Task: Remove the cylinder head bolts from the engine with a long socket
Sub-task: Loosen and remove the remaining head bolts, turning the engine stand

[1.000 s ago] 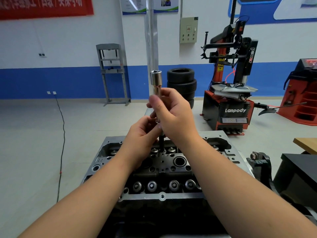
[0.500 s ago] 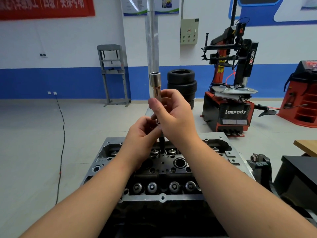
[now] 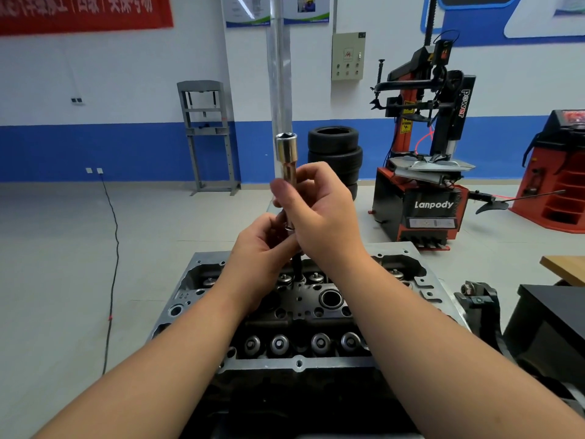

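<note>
Curling its fingers around the upright long socket (image 3: 286,160), the right hand (image 3: 319,213) holds it above the engine (image 3: 304,312) while the left hand (image 3: 262,245) pinches the dark bolt (image 3: 297,264) beneath

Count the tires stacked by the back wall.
3: top tire, middle tire beneath it, bottom tire mostly hidden behind the right hand. Any more would be hidden.

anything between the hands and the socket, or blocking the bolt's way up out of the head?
No. The right hand grips the long socket directly and the left hand holds the dark bolt just below. Above the cylinder head the way up looks open.
</note>
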`<state>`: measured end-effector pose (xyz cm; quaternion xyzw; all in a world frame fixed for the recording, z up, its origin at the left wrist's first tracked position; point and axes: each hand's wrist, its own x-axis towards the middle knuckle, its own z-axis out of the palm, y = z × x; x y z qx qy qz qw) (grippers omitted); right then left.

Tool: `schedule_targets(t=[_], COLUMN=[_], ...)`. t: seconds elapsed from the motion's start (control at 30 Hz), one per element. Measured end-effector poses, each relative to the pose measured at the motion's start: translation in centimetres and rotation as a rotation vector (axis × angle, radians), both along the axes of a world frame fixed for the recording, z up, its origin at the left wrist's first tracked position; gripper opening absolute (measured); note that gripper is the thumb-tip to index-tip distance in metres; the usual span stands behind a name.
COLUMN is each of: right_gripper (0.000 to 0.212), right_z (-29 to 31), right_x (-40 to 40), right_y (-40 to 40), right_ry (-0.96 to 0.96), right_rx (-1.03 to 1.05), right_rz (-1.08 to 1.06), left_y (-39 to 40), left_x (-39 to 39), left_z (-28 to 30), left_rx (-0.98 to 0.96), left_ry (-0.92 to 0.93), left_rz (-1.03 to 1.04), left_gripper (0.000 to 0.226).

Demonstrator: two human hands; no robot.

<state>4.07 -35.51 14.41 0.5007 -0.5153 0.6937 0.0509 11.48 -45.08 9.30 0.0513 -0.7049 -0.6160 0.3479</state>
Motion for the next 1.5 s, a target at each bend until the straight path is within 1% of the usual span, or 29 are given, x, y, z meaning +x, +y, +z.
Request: schedule_targets(t=[0.1,0.2,0.27,0.33,0.37,0.4,0.47,0.53,0.57,0.63,0.7,0.77,0.8,0.87,0.97,1.03,1.1,1.17,1.23,1.27,1.33,1.43,1.5], right_gripper=[0.009,0.016,0.016,0.008,0.010,0.012,0.011,0.008,0.009,0.013,0.014,0.006,0.006,0.012,0.010,0.012,0.016,0.017,0.009,0.007,0.010,0.006,0.011], right_z=[0.20,0.35,0.27,0.14,0.08,0.02,0.01,0.14,0.19,0.24,0.30,0.21,0.14,0.00,0.10,0.23,0.17,0.14,0.08,0.08,-0.02,0.00,0.09], right_x=[-0.21,-0.46,-0.40,-0.20,-0.16,-0.19,-0.34,-0.43,-0.42,-0.30,-0.21,-0.14,-0.06,0.05,0.00,-0.22,-0.30,-0.22,-0.17,-0.13,-0.18,-0.20,-0.23], right_y=[0.11,0.10,-0.05,-0.17,-0.18,-0.19,-0.15,-0.10,-0.08,-0.10,-0.07,-0.01,-0.01,-0.06,-0.05,-0.01,-0.05,-0.15,-0.23,-0.23,-0.21,-0.14,-0.15], right_ry=[-0.038,-0.070,-0.065,-0.054,-0.043,-0.028,-0.014,-0.022,-0.029,-0.045,-0.044,-0.033,-0.029,-0.003,-0.012,-0.033,-0.053,-0.053,-0.034,-0.030,-0.025,-0.020,-0.023], right_rx=[0.007,0.044,0.042,0.017,0.003,-0.007,-0.020,0.003,0.022,0.047,0.048,0.041,0.041,0.034,0.015,0.032,0.034,0.028,0.019,0.011,-0.019,-0.017,0.029], right_rz=[-0.012,-0.002,0.012,0.038,0.034,0.019,-0.016,-0.021,-0.014,-0.001,0.014,0.044,0.052,0.030,0.003,-0.002,-0.008,-0.002,-0.005,-0.005,-0.021,-0.035,-0.027], left_y=[0.12,0.17,0.06,-0.17,-0.30,-0.35,-0.24,0.00,0.07,0.15,0.05,-0.12,-0.12,-0.13,0.03,0.10,0.05,-0.04,-0.11,-0.11,-0.14,-0.03,0.12], left_x=[-0.06,-0.04,-0.03,0.00,-0.02,-0.03,-0.02,-0.09,-0.12,-0.05,-0.10,-0.18,-0.21,-0.26,-0.27,-0.26,-0.19,-0.16,-0.13,-0.12,-0.12,-0.22,-0.19], left_z=[-0.05,-0.05,-0.15,-0.28,-0.37,-0.42,-0.33,-0.16,-0.13,-0.07,-0.18,-0.27,-0.27,-0.22,-0.16,-0.14,-0.15,-0.23,-0.29,-0.30,-0.29,-0.26,-0.21], left_rx=[0.023,0.044,0.004,-0.012,-0.015,-0.018,-0.024,-0.020,-0.004,0.000,-0.036,-0.033,-0.014,0.014,0.023,0.051,0.054,0.019,-0.004,-0.007,-0.015,-0.007,0.040], left_ry=[-0.022,-0.024,-0.018,-0.007,-0.005,-0.010,-0.019,-0.015,-0.013,-0.017,-0.025,-0.007,0.007,0.022,0.017,0.022,0.017,0.015,0.017,0.013,-0.005,-0.004,0.016], left_rz=[-0.055,-0.120,-0.081,-0.012,0.012,0.027,0.030,-0.014,-0.050,-0.084,-0.047,-0.011,-0.003,0.008,-0.040,-0.103,-0.124,-0.088,-0.021,0.014,0.053,-0.021,-0.107], left_gripper=[0.028,0.031,0.025,0.013,0.009,0.010,0.017,0.027,0.028,0.027,0.023,0.014,0.010,0.016,0.029,0.031,0.030,0.027,0.023,0.023,0.028,0.028,0.028])
